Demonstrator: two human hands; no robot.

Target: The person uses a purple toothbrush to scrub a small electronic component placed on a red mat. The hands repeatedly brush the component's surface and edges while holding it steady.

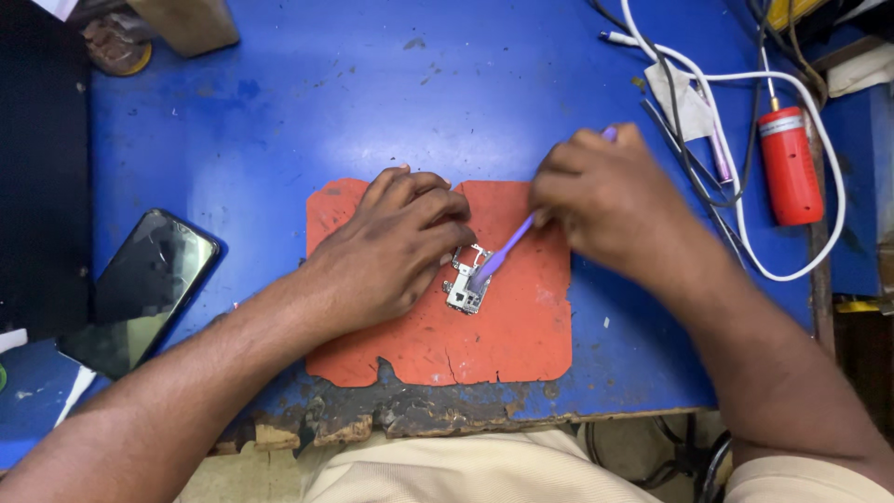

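Head view: left hand [396, 247] pins metal part [466, 287] mid-mat [521, 345]; right hand [605, 200] grips purple brush [503, 251]; cables [745, 177] crowd right.

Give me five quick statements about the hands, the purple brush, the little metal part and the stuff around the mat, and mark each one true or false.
1. The right hand holds a purple brush whose head is on the small metal part. True.
2. The metal part lies on a green mat. False: the mat is orange-red.
3. The left hand touches the metal part from its left side. True.
4. A dark phone lies on the mat beside the part. False: it lies off the mat, on the blue table near the left edge.
5. The red cylindrical tool is in the left hand. False: it lies untouched on the table at the right, among cables.
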